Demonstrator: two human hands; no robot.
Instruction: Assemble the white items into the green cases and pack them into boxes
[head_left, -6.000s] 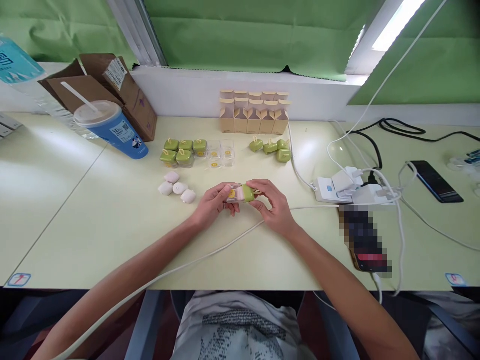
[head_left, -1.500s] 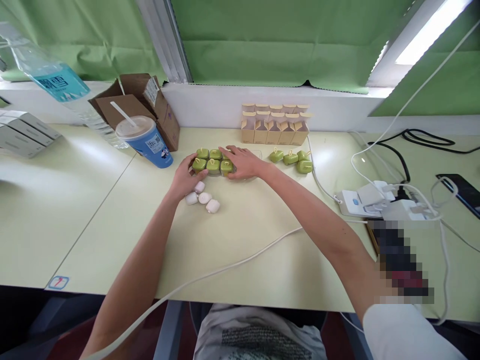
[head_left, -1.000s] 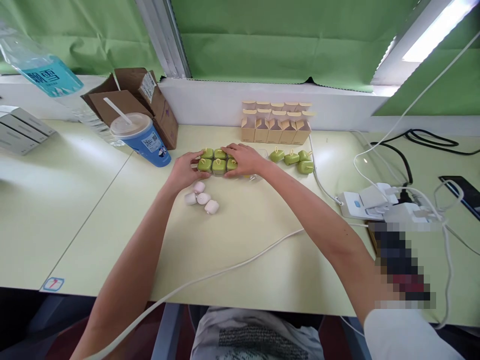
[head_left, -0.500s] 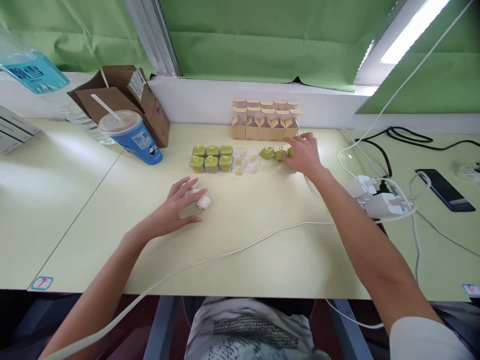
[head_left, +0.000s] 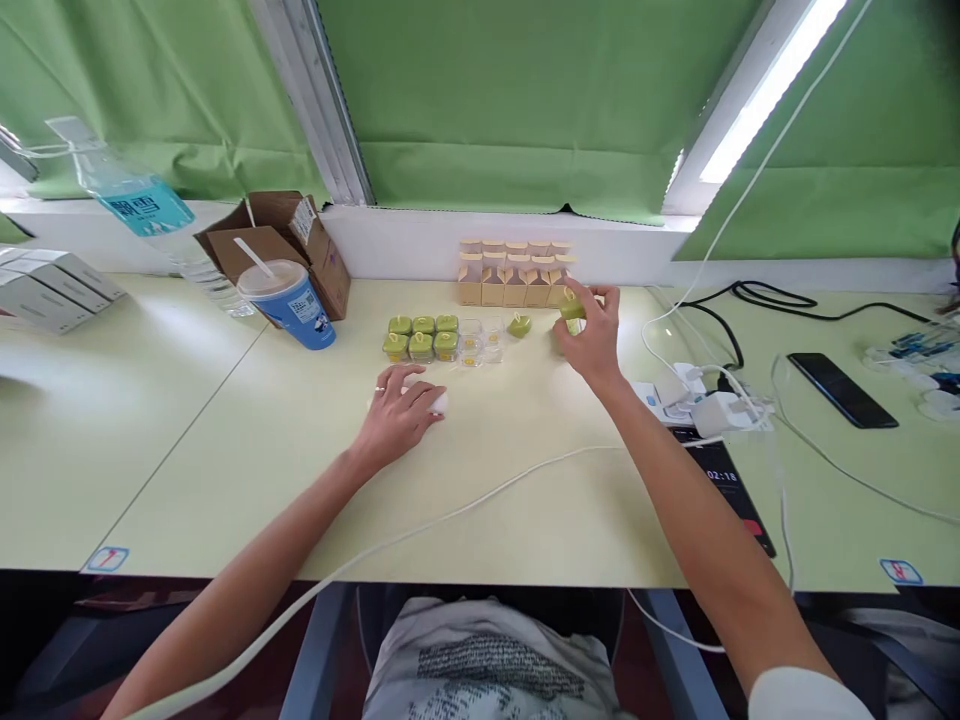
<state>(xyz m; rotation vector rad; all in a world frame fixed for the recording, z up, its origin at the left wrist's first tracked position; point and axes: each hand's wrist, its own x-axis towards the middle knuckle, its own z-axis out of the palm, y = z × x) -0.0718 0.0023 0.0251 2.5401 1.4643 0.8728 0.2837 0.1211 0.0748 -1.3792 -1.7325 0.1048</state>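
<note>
My left hand (head_left: 401,420) rests low on the table with its fingers curled round a small white piece (head_left: 440,402), mostly covered by the fingers. Pinched between the thumb and forefinger of my right hand (head_left: 594,338) is a green lid (head_left: 573,305), raised off the table. Something else green shows partly behind the thumb. Another green lid (head_left: 518,325) lies loose to the left of that hand. Several small clear containers with green lids (head_left: 421,346) stand in two rows, and several lidless clear containers (head_left: 471,343) adjoin them on the right.
Small open cardboard boxes (head_left: 504,283) line the wall behind. A blue cup (head_left: 289,305), brown carton (head_left: 326,260) and water bottle (head_left: 154,215) stand left. Chargers (head_left: 720,412) and phones (head_left: 841,390) lie right. A white cable (head_left: 480,500) crosses the table in front.
My right hand has lifted a green lid from the group of loose ones. My left hand has moved right and its fingers have closed in over the white pieces. The camera view has shifted.
</note>
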